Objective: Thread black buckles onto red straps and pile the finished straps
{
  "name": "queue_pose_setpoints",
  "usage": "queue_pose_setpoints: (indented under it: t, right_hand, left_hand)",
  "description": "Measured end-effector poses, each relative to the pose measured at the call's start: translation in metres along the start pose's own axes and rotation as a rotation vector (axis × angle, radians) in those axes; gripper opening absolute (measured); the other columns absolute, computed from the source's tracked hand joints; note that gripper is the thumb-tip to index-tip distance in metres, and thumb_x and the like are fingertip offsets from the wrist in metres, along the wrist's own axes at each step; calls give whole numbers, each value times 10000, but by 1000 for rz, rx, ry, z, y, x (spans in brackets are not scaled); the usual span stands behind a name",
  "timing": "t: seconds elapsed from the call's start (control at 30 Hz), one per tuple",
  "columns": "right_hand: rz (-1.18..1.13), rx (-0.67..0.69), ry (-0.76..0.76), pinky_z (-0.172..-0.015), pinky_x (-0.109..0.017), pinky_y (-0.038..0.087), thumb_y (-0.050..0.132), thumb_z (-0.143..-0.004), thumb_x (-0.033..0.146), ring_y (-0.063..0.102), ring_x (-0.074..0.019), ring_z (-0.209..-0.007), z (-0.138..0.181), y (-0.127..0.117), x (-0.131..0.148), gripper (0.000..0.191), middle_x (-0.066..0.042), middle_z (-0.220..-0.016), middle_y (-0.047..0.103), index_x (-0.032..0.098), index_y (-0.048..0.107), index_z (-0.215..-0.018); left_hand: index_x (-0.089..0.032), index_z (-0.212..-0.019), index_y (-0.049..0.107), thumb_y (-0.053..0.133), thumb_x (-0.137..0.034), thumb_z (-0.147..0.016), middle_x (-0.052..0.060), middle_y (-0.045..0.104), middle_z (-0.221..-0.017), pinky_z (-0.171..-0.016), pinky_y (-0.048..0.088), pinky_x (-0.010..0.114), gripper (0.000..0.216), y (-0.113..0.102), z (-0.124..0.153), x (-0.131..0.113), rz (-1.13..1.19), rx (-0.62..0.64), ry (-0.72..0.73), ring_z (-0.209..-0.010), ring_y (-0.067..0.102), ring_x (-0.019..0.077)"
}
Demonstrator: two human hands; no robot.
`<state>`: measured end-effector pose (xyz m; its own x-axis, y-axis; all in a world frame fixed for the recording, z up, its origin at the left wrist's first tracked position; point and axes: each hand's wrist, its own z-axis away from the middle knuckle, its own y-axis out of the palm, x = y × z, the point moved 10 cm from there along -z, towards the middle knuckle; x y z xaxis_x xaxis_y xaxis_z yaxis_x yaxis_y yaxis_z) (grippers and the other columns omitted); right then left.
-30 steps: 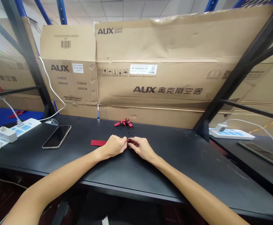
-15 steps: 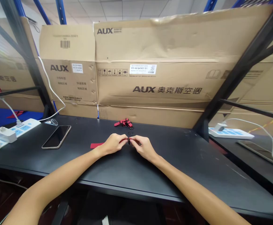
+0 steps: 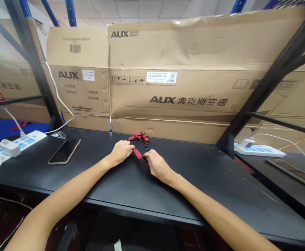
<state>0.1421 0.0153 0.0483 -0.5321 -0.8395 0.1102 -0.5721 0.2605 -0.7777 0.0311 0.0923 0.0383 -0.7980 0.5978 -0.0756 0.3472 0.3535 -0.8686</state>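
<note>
A short red strap (image 3: 137, 153) stretches between my two hands on the black table (image 3: 207, 181). My left hand (image 3: 121, 152) pinches its upper left end with closed fingers. My right hand (image 3: 156, 164) pinches the lower right end, where a small black ring sits on the strap. Just behind my hands lies a little heap of red straps with black rings (image 3: 140, 137), and one loose black ring (image 3: 147, 149) lies beside it.
A phone (image 3: 64, 151) lies face up at the left, a white power strip (image 3: 19, 144) with cables beyond it. Large cardboard boxes (image 3: 173, 69) wall off the back. A black rack post (image 3: 267, 80) slants at the right, with another power strip (image 3: 257, 150).
The strap's long left part, which lay flat on the table, has been drawn up between my hands. Both hands have shifted slightly away from me, toward the heap.
</note>
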Motion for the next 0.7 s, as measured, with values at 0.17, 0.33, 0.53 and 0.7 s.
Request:
queue_pose_setpoints:
  t: [0.17,0.33,0.53,0.7]
  right_hand:
    - [19,77,-69,-736,-362,483,325,-858,31,492,-201,-798,1,10,15,306,-106,-915,505,167,499,-1070]
    - [19,56,-93,-704,-364,475,328,-868,45,482,-205,-792,4,14,19,250,-104,-888,496,152,496,-1018]
    - [-43,118,-127,-752,-361,469,377,-910,153,519,-199,-824,1,10,39,171,-99,-906,544,171,528,-988]
    - [-51,167,-45,-824,-366,455,488,-891,325,546,-211,-901,-2,12,22,194,-93,-951,604,196,585,-1000]
  left_hand:
    - [-246,-997,682,511,-222,-831,47,689,-893,-789,433,281,240,11,0,26,114,26,-170,-873,612,196]
    - [-215,-1041,674,483,-174,-819,23,694,-1010,-880,438,270,296,13,-3,16,410,5,-104,-903,635,164]
    - [-150,-1068,647,464,-263,-857,60,688,-1016,-810,498,278,301,31,-5,18,886,49,-247,-843,647,151]
    - [-105,-946,666,563,-399,-815,111,692,-971,-849,491,315,338,37,-4,26,1179,34,-329,-912,638,193]
